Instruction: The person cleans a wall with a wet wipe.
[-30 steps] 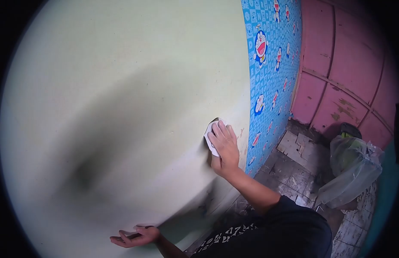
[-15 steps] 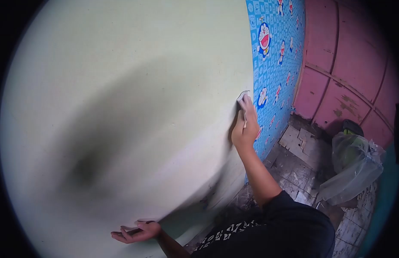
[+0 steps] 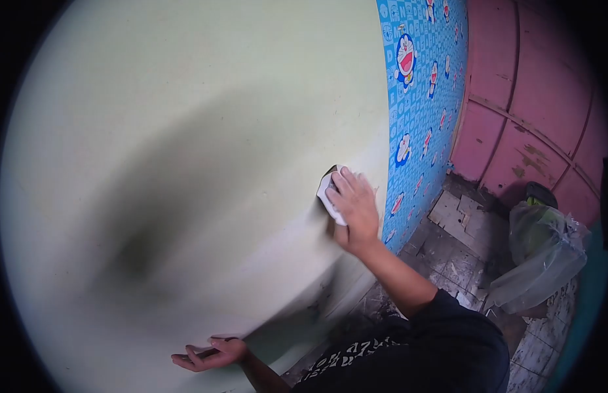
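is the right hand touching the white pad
Touching: the head view shows the right hand with its fingers lying across the white pad.

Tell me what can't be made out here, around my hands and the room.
All in the head view:
- white piece: underside, hidden against the pale wall
- right hand: palm, hidden by its own back
- plastic bag: contents, obscured by creased film
- patterned wallpaper: top, cut off by the upper edge

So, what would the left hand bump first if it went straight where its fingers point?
The left hand might brush the pale green wall; nothing else shows that way, but depth is unclear.
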{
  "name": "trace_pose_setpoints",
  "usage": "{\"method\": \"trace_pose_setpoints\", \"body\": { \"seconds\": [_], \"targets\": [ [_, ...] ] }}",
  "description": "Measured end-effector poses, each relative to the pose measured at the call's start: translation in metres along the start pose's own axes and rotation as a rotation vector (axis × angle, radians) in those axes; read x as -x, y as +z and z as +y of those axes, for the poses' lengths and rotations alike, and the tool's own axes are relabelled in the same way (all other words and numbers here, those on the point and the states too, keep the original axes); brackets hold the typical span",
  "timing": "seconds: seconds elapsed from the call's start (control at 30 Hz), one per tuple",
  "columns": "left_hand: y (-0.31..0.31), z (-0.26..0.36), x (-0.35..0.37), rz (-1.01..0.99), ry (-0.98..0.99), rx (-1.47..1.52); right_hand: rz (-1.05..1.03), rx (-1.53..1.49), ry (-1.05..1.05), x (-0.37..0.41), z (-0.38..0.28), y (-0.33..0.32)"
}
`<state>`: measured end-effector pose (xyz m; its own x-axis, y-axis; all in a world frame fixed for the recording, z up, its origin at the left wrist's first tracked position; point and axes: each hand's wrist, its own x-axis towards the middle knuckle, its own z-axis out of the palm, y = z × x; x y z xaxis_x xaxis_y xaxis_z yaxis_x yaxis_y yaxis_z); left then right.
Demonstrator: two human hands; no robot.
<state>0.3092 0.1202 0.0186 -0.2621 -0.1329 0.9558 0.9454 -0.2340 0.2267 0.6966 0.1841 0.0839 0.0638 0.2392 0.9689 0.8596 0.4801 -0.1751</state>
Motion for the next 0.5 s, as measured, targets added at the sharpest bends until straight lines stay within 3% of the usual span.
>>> {"method": "trace_pose_setpoints", "body": {
  "seconds": [0.07,0.1,0.2,0.33,0.43,0.5],
  "targets": [
    [0.002,0.002,0.0,0.005,-0.002,0.027,0.067,0.142,0.004,-0.007,0.033,-0.003],
    [0.001,0.003,-0.001,0.008,-0.004,0.039,0.201,0.031,0.109,-0.007,0.054,0.002],
    [0.001,0.006,-0.003,-0.001,-0.005,0.026,0.292,0.065,0.268,-0.016,0.062,0.004],
    [0.002,0.005,-0.002,0.001,-0.004,0.008,0.054,0.006,-0.056,-0.008,0.007,-0.002],
    [-0.001,0.004,-0.002,-0.003,0.002,0.025,0.233,0.099,-0.003,-0.008,0.057,0.006],
    [0.002,0.009,-0.005,0.001,0.015,0.042,0.288,0.094,0.148,-0.007,0.066,0.008]
  ]
}}
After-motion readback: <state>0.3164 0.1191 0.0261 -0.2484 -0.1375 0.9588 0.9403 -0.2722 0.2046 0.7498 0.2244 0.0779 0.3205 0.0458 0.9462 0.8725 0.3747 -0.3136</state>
